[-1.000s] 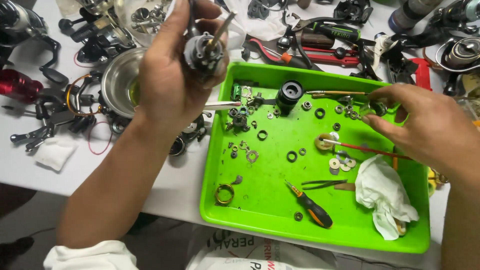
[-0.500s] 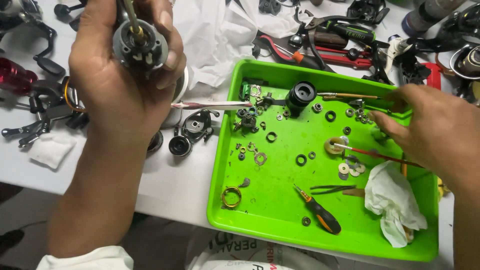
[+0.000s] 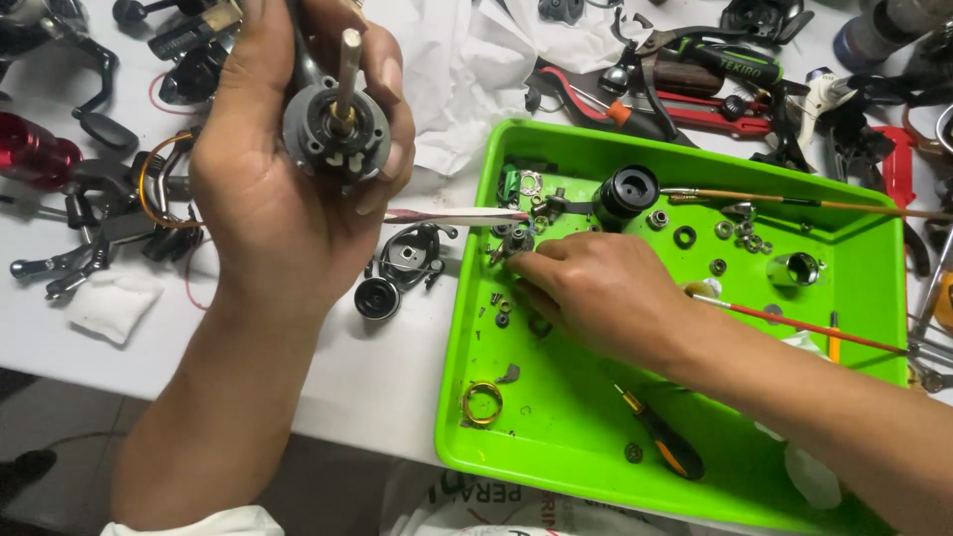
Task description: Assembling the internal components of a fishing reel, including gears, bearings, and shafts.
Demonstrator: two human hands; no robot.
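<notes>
My left hand [image 3: 288, 189] is raised over the white table and grips a grey fishing reel body [image 3: 333, 124] with a metal shaft sticking up. My right hand [image 3: 596, 293] reaches into the bright green tray [image 3: 556, 407], fingertips down among small washers and metal parts [image 3: 501, 308] at the tray's left side. Whether the fingers pinch a part is hidden. A black round spool part [image 3: 627, 191] stands just beyond the right hand.
In the tray lie a gold ring [image 3: 482, 403], an orange-handled screwdriver [image 3: 663, 445], thin brushes [image 3: 794, 323] and a white rag. On the table sit a black reel part [image 3: 397, 268], a red spool [image 3: 35, 149], pliers [image 3: 685, 109] and white paper [image 3: 476, 50].
My right hand moved from the tray's right side across to its left, onto the small parts. The left hand with the reel body stayed raised, with the view shifting right.
</notes>
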